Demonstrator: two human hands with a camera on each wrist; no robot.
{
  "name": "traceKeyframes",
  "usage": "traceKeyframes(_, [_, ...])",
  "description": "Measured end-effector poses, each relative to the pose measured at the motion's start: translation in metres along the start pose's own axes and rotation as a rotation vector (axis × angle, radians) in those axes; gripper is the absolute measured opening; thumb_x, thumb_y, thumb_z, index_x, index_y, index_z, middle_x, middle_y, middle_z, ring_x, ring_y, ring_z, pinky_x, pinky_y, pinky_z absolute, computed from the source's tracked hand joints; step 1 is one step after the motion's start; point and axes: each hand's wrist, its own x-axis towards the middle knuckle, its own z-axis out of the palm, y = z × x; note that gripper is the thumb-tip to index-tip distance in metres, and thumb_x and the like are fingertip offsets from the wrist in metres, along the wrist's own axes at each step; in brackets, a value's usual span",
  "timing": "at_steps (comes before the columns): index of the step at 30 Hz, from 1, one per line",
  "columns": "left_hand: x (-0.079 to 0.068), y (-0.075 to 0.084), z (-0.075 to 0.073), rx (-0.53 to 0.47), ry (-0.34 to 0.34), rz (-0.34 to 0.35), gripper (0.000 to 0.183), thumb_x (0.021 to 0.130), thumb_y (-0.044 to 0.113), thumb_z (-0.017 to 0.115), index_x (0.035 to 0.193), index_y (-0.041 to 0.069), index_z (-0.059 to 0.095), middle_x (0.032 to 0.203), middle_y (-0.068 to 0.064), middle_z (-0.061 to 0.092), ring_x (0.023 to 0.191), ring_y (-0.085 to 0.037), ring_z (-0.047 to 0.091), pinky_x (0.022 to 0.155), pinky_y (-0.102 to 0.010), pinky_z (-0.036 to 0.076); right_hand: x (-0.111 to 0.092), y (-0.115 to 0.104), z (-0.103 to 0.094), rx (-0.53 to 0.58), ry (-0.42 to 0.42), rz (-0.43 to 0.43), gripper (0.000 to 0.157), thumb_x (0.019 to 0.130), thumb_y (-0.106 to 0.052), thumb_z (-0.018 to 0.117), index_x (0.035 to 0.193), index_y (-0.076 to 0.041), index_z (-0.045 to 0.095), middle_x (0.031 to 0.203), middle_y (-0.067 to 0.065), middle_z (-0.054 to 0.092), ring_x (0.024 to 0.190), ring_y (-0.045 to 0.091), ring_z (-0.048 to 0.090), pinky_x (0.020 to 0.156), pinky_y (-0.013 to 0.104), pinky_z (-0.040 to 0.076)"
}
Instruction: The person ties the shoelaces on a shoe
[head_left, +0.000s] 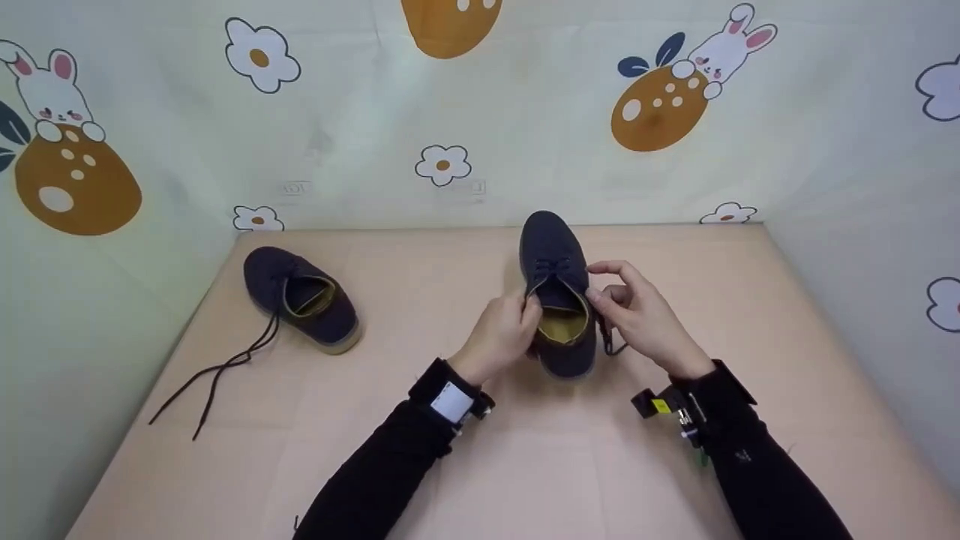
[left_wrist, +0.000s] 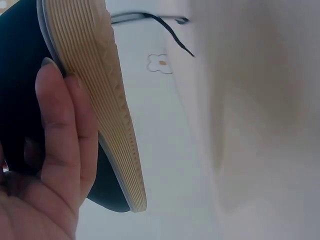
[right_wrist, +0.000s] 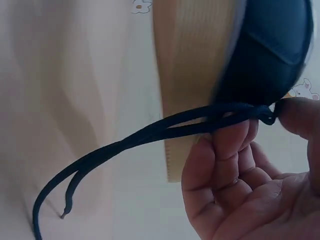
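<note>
A dark navy canvas shoe (head_left: 559,259) with a pale ribbed sole (left_wrist: 95,60) is held off the table, toe pointing away. My left hand (head_left: 501,330) grips its left side, thumb at the collar and fingers along the outside by the sole. At the opposite side is my right hand (head_left: 645,315). Its thumb and bent fingers pinch the dark shoelaces (right_wrist: 165,127) beside the shoe's opening, and its index finger reaches forward along the upper. Both lace ends dangle below that hand. Part of the right fingers is hidden behind the shoe.
A matching navy shoe (head_left: 300,300) lies at the table's left, its long laces (head_left: 232,364) trailing toward the front. The beige table (head_left: 420,262) meets walls of printed cloth (head_left: 360,112) at the back and both sides.
</note>
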Motion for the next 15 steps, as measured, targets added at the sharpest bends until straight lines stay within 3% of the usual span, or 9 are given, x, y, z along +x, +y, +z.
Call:
traceKeyframes(7, [0.002, -0.019, 0.012, 0.139, -0.065, -0.068, 0.024, 0.103, 0.018, 0.042, 0.081, 0.011, 0.051, 0.072, -0.001, 0.051, 0.067, -0.017, 0.055, 0.06, -0.031, 0.046, 0.0, 0.006, -0.001, -0.098, -0.103, 0.02, 0.043, 0.097, -0.007, 0.062, 0.137, -0.006, 0.049, 0.074, 0.008, 0.06, 0.067, 0.028, 0.058, 0.056, 0.027, 0.045])
traceKeyframes(11, [0.001, -0.022, 0.011, 0.225, -0.109, -0.097, 0.025, 0.102, 0.021, 0.043, 0.081, 0.011, 0.054, 0.075, -0.004, 0.057, 0.069, -0.019, 0.058, 0.063, -0.034, 0.048, 0.0, 0.01, 0.001, -0.105, -0.135, 0.047, 0.046, 0.093, 0.0, 0.058, 0.137, -0.004, 0.049, 0.076, 0.009, 0.061, 0.069, 0.025, 0.058, 0.06, 0.026, 0.048])
traceKeyframes(15, [0.0, -0.021, 0.007, 0.314, -0.092, -0.111, 0.028, 0.102, 0.031, 0.046, 0.085, 0.012, 0.057, 0.074, -0.004, 0.059, 0.066, -0.021, 0.058, 0.06, -0.036, 0.046, 0.0, 0.013, 0.003, -0.147, -0.147, 0.089, 0.031, 0.096, -0.013, 0.064, 0.124, -0.001, 0.056, 0.073, 0.008, 0.061, 0.067, 0.023, 0.06, 0.06, 0.029, 0.05])
